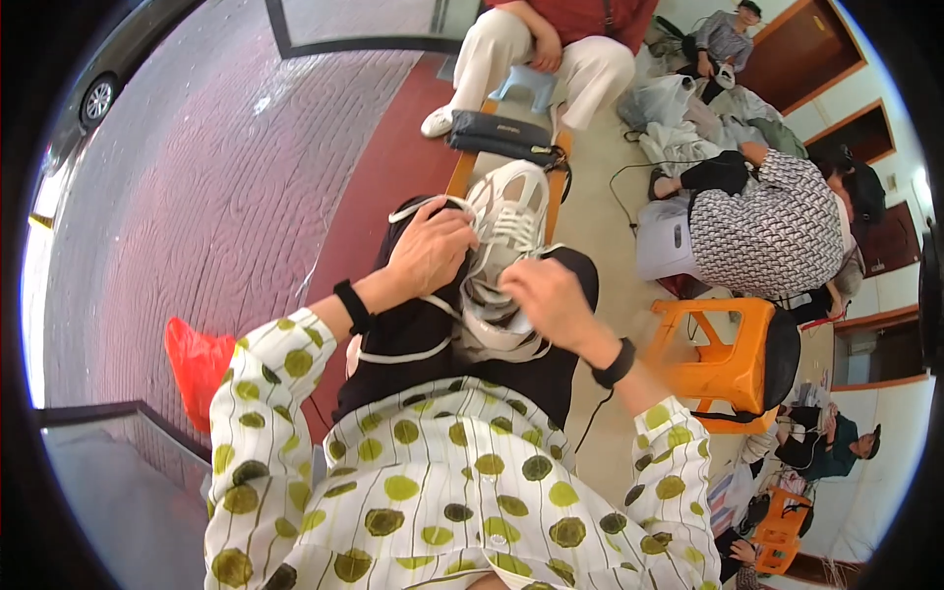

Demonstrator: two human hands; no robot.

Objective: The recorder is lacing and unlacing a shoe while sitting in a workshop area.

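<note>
A white and beige sneaker (513,221) lies across my lap, toe pointing away from me, with pale laces over its tongue. My left hand (433,248) rests on my left knee, its curled fingers closed against the left side of the shoe. Over the shoe's ankle opening, my right hand (553,300) has its fingers pinched together. Whatever it pinches is too small or hidden to make out. Black trousers with white lines cover my legs beneath the shoe.
Beyond the shoe, a dark zipped pouch (501,136) lies on a narrow bench before a seated person in light trousers (600,74). An orange stool (723,354) stands at my right, near another seated person (767,231). A red plastic bag (197,369) is at my left.
</note>
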